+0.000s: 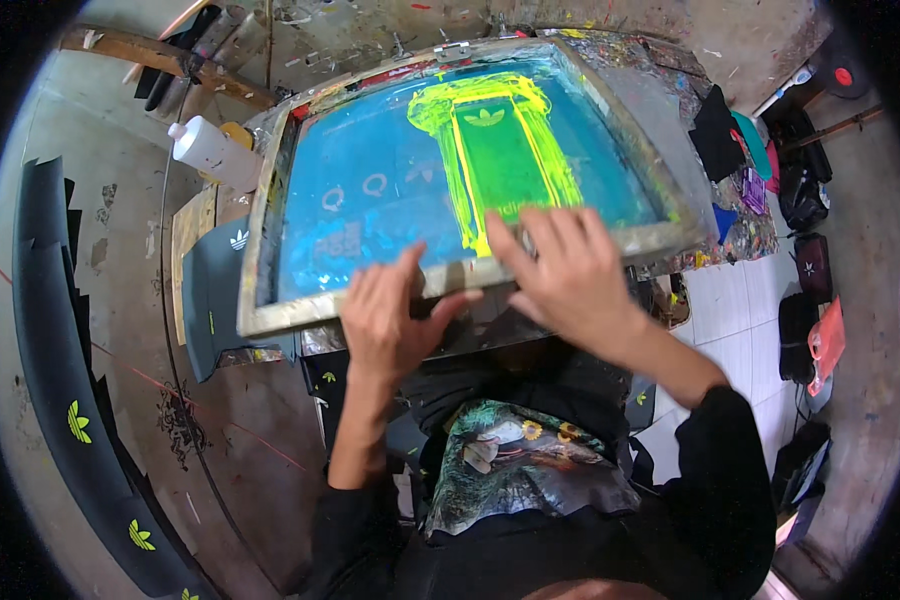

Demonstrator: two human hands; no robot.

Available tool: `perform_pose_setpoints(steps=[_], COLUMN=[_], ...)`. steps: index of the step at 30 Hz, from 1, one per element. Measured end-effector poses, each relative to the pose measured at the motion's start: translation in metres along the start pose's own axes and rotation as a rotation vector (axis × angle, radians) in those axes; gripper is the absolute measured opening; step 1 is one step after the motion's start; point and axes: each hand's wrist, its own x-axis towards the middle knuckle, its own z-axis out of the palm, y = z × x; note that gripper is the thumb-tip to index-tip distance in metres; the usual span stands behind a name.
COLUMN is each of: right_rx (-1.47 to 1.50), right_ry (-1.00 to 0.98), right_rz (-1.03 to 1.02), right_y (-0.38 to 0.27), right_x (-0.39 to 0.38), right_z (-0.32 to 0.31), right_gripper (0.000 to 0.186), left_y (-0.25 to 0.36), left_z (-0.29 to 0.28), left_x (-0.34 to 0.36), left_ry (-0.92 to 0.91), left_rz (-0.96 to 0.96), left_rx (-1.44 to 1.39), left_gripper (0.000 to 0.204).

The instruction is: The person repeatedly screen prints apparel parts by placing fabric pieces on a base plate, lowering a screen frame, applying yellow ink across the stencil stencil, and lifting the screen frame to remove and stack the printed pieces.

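Blue screen (370, 155) has both hands (380, 312) (575, 265) at its near rim (295, 312).

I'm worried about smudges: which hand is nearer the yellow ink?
The right. The right hand is at the near end of the yellow ink, fingertips overlapping it in view; the left hand is farther left, by the frame's near rail.

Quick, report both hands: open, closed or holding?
Left hand: spread, at the near rail of the paint-stained, rectangular wooden frame; grip cannot be told.
Right hand: spread, over the same rail; grip cannot be told.
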Motion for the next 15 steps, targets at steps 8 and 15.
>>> perform_pose_setpoints(steps=[8, 15], right_rx=[0.201, 0.125], right_ry=[-0.056, 0.082], right_rz=[0.092, -0.048], right_y=[0.066, 0.111], right_x=[0.180, 0.228], right_z=[-0.121, -0.131], right_gripper=[0.057, 0.067], left_y=[-0.049, -0.199], left_z=[0.001, 0.110], left_x=[0.081, 0.016], left_ry=[0.149, -0.261], left_rz=[0.142, -0.268], left_rx=[0.168, 0.209], left_gripper=[0.041, 0.075])
